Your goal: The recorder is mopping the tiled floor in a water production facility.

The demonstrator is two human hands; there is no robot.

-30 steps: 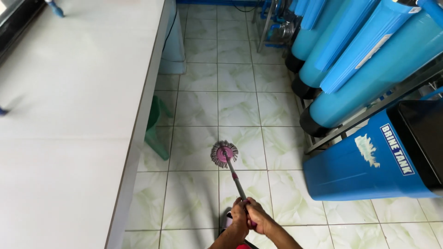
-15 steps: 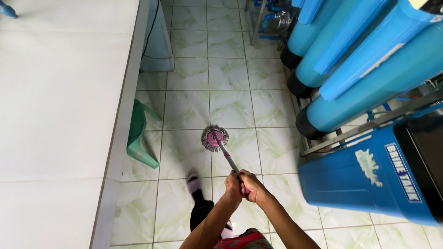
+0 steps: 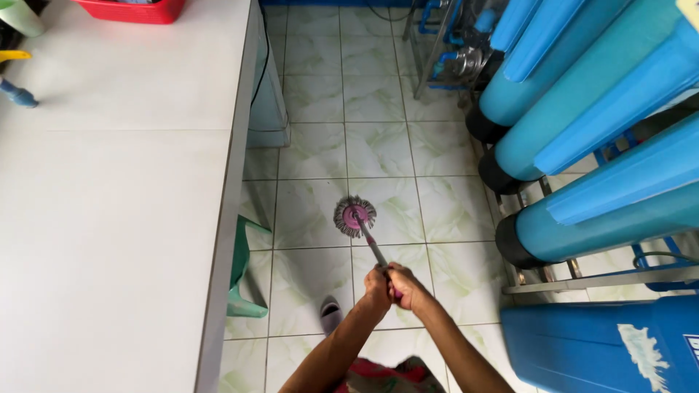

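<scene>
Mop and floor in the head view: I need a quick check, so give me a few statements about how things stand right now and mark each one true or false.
1. Both hands grip the mop handle. True: the left hand and right hand close around it side by side.
2. The mop head rests on the white counter. False: it sits on the tiled floor, to the right of the counter.
3. Blue tanks lie along the right side. True.
4. A red basket stands on the floor beside the mop head. False: it sits at the far end of the counter.
5. A green chair is tucked under the counter's edge. True.
</scene>
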